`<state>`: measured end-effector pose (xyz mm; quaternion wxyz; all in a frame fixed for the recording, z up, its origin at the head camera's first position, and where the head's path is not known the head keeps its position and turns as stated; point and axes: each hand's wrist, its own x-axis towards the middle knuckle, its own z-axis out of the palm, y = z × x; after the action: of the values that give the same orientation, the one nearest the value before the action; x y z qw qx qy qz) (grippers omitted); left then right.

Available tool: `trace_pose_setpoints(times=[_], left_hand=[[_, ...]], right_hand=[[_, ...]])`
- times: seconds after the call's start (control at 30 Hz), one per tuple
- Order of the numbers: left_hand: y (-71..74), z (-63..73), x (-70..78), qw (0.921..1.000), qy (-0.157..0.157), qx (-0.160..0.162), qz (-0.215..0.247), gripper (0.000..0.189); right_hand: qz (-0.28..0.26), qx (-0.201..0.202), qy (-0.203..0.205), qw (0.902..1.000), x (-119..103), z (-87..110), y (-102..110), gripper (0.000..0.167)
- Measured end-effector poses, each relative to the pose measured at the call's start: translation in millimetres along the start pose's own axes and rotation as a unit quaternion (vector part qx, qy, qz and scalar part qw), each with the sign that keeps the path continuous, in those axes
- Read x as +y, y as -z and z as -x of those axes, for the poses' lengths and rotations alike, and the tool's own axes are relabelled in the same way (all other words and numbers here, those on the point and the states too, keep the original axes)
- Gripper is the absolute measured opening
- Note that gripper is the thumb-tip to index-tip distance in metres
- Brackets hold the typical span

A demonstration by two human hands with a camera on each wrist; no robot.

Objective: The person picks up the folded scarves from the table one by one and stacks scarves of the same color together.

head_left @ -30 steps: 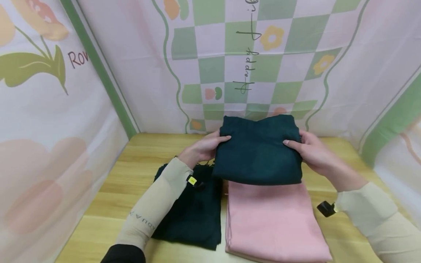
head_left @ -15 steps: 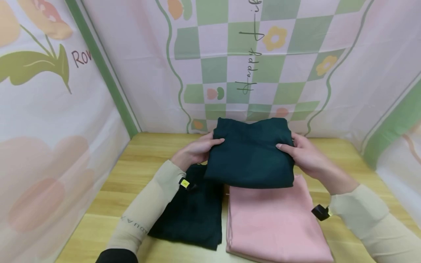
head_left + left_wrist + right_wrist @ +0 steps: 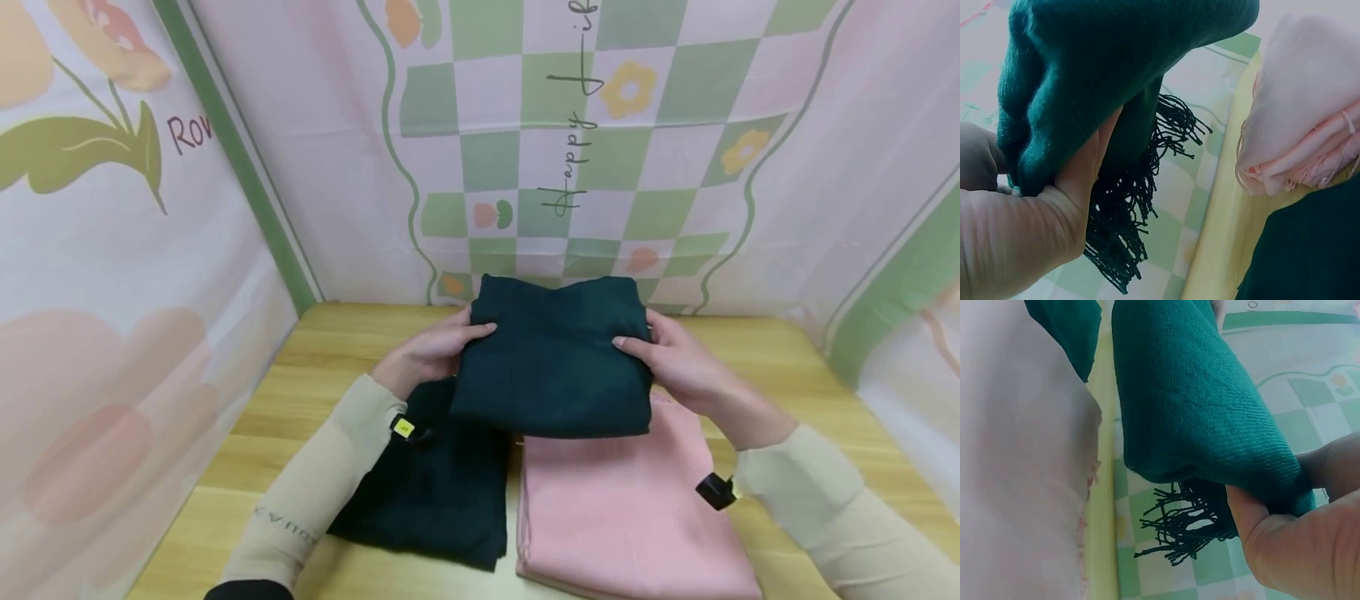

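Note:
Between both hands hangs a folded dark green scarf [image 3: 555,358], raised over the table. My left hand [image 3: 433,346] grips its left edge, thumb on the near face. On the opposite edge my right hand [image 3: 678,362] pinches it the same way. Dark knotted fringe [image 3: 1119,237] dangles below the scarf in the left wrist view; the right wrist view also has fringe [image 3: 1185,525] under the fold. Beneath and to the left lies another folded dark green cloth [image 3: 442,500], partly covered by the held scarf. A folded pink scarf [image 3: 622,517] lies beside it on the right, its far end overlapped.
The wooden table [image 3: 262,425] holds the folded pieces. A printed fabric backdrop [image 3: 337,167] with green checks rises behind its far edge, and a flower-printed fabric wall [image 3: 112,275] stands on the left.
Both hands have carried the held green scarf to the left and slightly nearer, so it now overlaps more of the lying green cloth. The grips look the same.

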<state>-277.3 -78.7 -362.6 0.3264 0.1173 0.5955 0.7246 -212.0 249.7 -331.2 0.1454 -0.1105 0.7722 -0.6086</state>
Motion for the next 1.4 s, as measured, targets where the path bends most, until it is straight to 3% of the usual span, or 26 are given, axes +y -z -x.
trace_pose_setpoints(times=[0.23,0.53,1.0,1.4], left_hand=[[6.4,11.9,0.2,1.0000,0.002,0.006,0.003,0.064],[14.1,23.1,-4.8,0.9997,0.009,0.022,-0.001,0.064],[31.5,38.6,-10.1,0.9999,0.007,0.005,0.006,0.059],[37.7,51.1,-10.7,0.9998,0.011,0.008,0.016,0.061]], right_hand=[[-0.011,-0.018,-0.002,0.9998,2.4,-2.4,-11.1,0.066],[-0.020,-0.018,0.001,0.9996,6.8,-6.4,-25.0,0.061],[-0.028,-0.044,0.015,0.9985,10.9,-13.7,-38.8,0.064],[-0.023,-0.055,0.009,0.9982,7.4,-17.5,-47.7,0.063]])
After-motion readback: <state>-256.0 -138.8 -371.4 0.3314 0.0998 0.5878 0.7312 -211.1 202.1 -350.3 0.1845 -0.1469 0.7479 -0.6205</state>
